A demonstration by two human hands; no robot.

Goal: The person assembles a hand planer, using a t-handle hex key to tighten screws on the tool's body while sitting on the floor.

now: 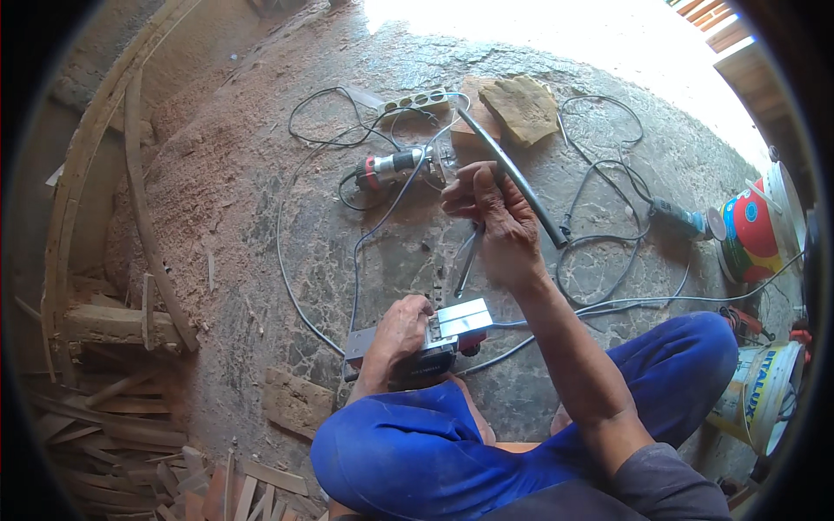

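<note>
An electric hand planer lies by my lap, its flat shiny metal sole facing up. My left hand grips it, fingers curled over the metal near its middle. My right hand is raised above the planer, fingers bent and pinched together. A long dark bar slants across at its fingertips and appears held there; the exact grip is partly hidden. A thin dark rod shows below the hand; I cannot tell whether the hand touches it.
A trim router lies beyond, near a power strip and a stone-like block. An angle grinder and paint buckets stand right. Cables cross the floor. Sawdust and wood offcuts lie left.
</note>
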